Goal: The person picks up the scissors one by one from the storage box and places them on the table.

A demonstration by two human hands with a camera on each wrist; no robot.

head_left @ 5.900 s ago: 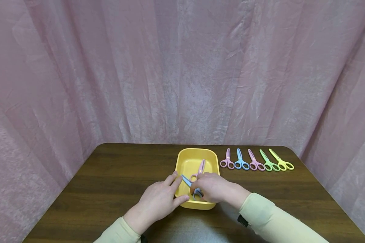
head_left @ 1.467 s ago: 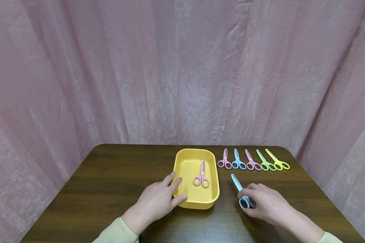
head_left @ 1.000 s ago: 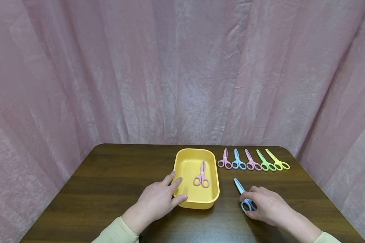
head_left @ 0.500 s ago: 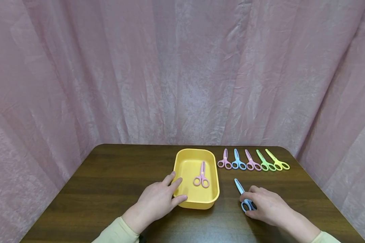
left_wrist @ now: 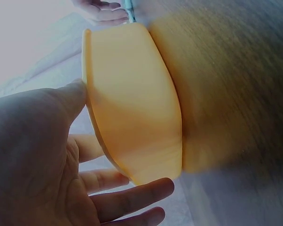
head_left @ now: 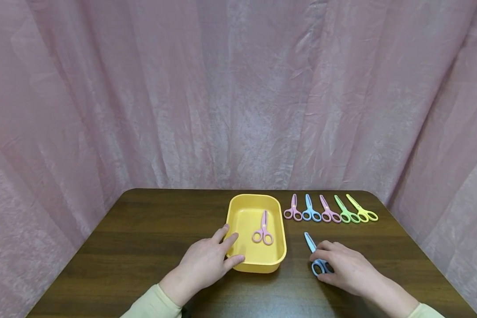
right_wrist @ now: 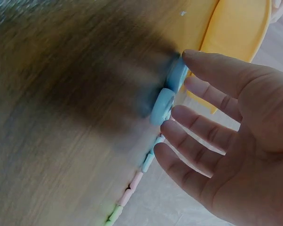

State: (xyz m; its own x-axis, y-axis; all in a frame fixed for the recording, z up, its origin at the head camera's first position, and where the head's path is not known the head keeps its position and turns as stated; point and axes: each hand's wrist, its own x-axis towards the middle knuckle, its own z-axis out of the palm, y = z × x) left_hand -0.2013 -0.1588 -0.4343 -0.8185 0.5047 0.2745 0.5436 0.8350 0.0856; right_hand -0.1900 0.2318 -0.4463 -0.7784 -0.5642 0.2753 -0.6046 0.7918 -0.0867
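Observation:
A yellow plastic box [head_left: 258, 268] stands on the table, with pink scissors [head_left: 264, 229] lying inside it. My left hand [head_left: 202, 265] rests at the box's near left corner. In the left wrist view its thumb touches the rim of the box [left_wrist: 132, 94] and its fingers stretch fairly straight along another side. To the right of the box, my right hand [head_left: 347, 267] pinches light blue scissors [head_left: 310, 242] by the handles, blades pointing away. The right wrist view shows the thumb and fingertips at the handle loops [right_wrist: 162, 106], low over the wood.
Along the back right lies a row of scissors: pink [head_left: 293, 208], blue [head_left: 310, 210], pink [head_left: 329, 210], green [head_left: 346, 211] and yellow [head_left: 361, 210]. The dark wooden table [head_left: 151, 225] ends at a pink curtain [head_left: 238, 97].
Earlier the right hand was in the box on the blue scissors; these are now out on the table at the right. Lately they have shifted only slightly with the hand. The left hand stays put.

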